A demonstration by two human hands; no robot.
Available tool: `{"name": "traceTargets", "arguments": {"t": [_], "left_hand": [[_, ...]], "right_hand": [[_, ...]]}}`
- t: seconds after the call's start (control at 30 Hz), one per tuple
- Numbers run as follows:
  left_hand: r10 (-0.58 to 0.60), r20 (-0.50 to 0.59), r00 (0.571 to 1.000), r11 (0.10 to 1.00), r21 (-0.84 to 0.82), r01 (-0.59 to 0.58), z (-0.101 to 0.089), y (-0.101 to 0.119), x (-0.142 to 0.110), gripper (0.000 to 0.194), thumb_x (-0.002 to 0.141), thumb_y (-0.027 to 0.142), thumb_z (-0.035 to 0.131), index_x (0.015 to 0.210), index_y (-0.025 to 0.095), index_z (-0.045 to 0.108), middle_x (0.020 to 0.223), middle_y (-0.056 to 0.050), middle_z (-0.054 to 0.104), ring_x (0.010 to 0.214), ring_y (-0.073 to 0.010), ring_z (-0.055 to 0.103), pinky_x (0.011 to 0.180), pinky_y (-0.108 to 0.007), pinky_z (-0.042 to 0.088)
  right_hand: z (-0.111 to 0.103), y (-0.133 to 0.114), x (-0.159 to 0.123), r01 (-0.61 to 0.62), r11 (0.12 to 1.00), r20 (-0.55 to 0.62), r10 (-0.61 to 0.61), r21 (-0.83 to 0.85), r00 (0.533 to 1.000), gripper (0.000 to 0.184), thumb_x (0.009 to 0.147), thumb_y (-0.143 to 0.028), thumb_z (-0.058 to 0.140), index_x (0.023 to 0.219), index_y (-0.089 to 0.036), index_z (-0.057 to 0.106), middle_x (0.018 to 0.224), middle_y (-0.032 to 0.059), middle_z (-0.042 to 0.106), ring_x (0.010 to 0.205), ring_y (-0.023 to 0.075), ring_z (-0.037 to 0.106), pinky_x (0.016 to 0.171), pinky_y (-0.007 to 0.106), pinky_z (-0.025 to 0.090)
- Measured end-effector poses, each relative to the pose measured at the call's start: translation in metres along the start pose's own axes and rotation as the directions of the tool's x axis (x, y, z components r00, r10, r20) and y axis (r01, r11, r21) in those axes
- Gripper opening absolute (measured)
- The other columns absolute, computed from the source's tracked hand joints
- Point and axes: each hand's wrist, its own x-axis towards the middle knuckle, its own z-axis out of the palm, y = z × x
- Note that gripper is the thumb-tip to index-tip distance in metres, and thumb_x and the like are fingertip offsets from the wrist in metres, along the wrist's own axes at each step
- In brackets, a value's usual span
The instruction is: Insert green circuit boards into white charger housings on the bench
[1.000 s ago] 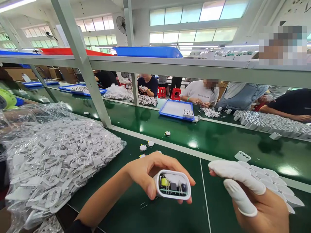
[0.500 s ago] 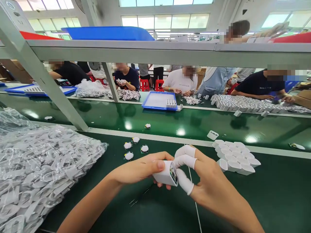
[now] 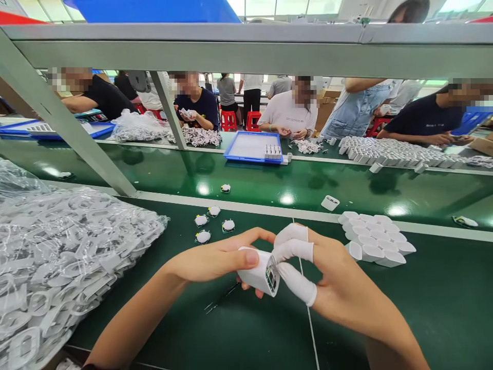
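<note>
A white plastic housing (image 3: 256, 275) with an oval open end is tilted in my left hand (image 3: 215, 259), which is closed round it with the thumb on top. Green circuit board parts (image 3: 272, 275) show inside the opening. White finger cots cover the thumb and the first fingers of my right hand (image 3: 319, 267). Those fingertips are pinched together at the housing's open end; whatever lies between them is hidden. Beneath my left hand, dark tweezers (image 3: 221, 299) lie on the green mat. Several small circuit boards with white round tops (image 3: 203, 236) lie beyond it.
A clear bag of white plastic parts (image 3: 77, 252) fills the left side. At right stands a cluster of white housings (image 3: 375, 239), with another housing (image 3: 330, 202) on the green belt (image 3: 262, 180) beyond. A metal shelf frame (image 3: 215, 55) crosses above. Several co-workers sit opposite.
The view has tipped downward, so the shelf and co-workers appear higher. The housing is turned slightly further down at its open end, and my right fingertips stay against it.
</note>
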Motion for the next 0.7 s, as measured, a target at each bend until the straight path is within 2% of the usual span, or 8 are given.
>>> {"name": "traceTargets", "arguments": {"t": [0.2, 0.4, 0.47, 0.57, 0.7], "left_hand": [[-0.045, -0.007, 0.999, 0.998, 0.043, 0.045, 0.001, 0.004, 0.000, 0.073, 0.085, 0.070, 0.050, 0.134, 0.019, 0.033, 0.091, -0.004, 0.064, 0.077, -0.0142, 0.056, 0.068, -0.026, 0.040], [0.045, -0.004, 0.999, 0.999, -0.026, -0.045, 0.003, 0.001, -0.001, 0.072, 0.084, 0.071, 0.050, 0.129, 0.017, 0.036, 0.086, -0.004, 0.064, 0.070, -0.0134, 0.056, 0.061, -0.025, 0.038], [0.079, -0.031, 0.996, 0.995, -0.061, -0.081, 0.002, -0.002, -0.001, 0.072, 0.084, 0.070, 0.051, 0.131, 0.018, 0.034, 0.088, -0.005, 0.064, 0.070, -0.0134, 0.058, 0.059, -0.024, 0.037], [0.124, -0.096, 0.988, 0.985, -0.106, -0.133, -0.001, -0.007, 0.000, 0.076, 0.082, 0.072, 0.053, 0.133, 0.019, 0.032, 0.089, -0.005, 0.065, 0.071, -0.0142, 0.059, 0.060, -0.024, 0.037], [0.144, -0.138, 0.980, 0.985, -0.074, -0.155, -0.002, -0.010, 0.001, 0.075, 0.083, 0.070, 0.053, 0.135, 0.022, 0.030, 0.089, -0.004, 0.065, 0.073, -0.0136, 0.058, 0.064, -0.025, 0.038]], "right_hand": [[0.000, -0.005, 0.001, -0.172, 0.983, 0.041, 0.169, 0.064, 0.985, 0.015, 0.085, -0.008, 0.063, 0.082, -0.022, 0.066, 0.085, -0.0016, 0.062, 0.080, 0.0126, 0.059, 0.070, 0.024, 0.045], [-0.008, -0.004, 0.002, -0.090, 0.980, 0.157, 0.062, 0.180, 0.986, 0.025, 0.091, -0.006, 0.054, 0.094, -0.026, 0.069, 0.092, -0.0017, 0.069, 0.084, 0.0139, 0.063, 0.077, 0.026, 0.050], [-0.010, -0.004, 0.002, -0.073, 0.983, 0.115, 0.054, 0.168, 0.992, 0.027, 0.090, -0.005, 0.055, 0.097, -0.027, 0.069, 0.094, -0.0019, 0.069, 0.086, 0.0143, 0.064, 0.077, 0.026, 0.051], [-0.006, -0.003, 0.001, -0.099, 0.990, -0.017, 0.101, 0.101, 0.995, 0.020, 0.089, -0.009, 0.058, 0.091, -0.027, 0.069, 0.088, -0.0035, 0.069, 0.080, 0.0133, 0.064, 0.071, 0.024, 0.049], [0.001, -0.005, 0.002, -0.133, 0.990, -0.078, 0.136, 0.039, 0.988, 0.020, 0.088, -0.008, 0.053, 0.080, -0.023, 0.063, 0.081, -0.0034, 0.067, 0.073, 0.0118, 0.062, 0.065, 0.023, 0.047]]}}
